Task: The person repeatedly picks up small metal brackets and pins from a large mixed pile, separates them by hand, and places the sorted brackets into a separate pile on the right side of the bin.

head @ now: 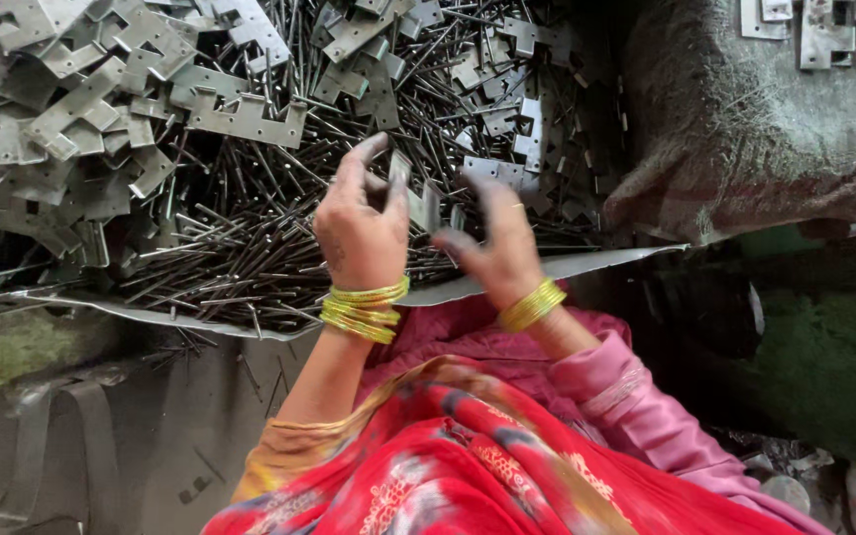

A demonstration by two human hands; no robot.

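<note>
Above the near edge of a metal sheet point(587, 264) that carries the work, both hands meet over a heap of thin steel pins point(250, 248). Left hand point(361, 233) is raised with its back to the camera, fingers curled, its grip closed on a small grey hinge piece point(418, 198) held upright between thumb and fingertips. Right hand point(500, 243) is just beside it, fingers bent toward the same piece and touching it at its right side; whether it pinches the piece cannot be told through the blur. Yellow-green bangles point(364, 309) ring both wrists. Flat hinge plates point(101, 109) lie piled toward the far left corner of the sheet, more scattered along its far edge. Beyond the right edge sits a grey sack point(745, 129) with more plates on top.
</note>
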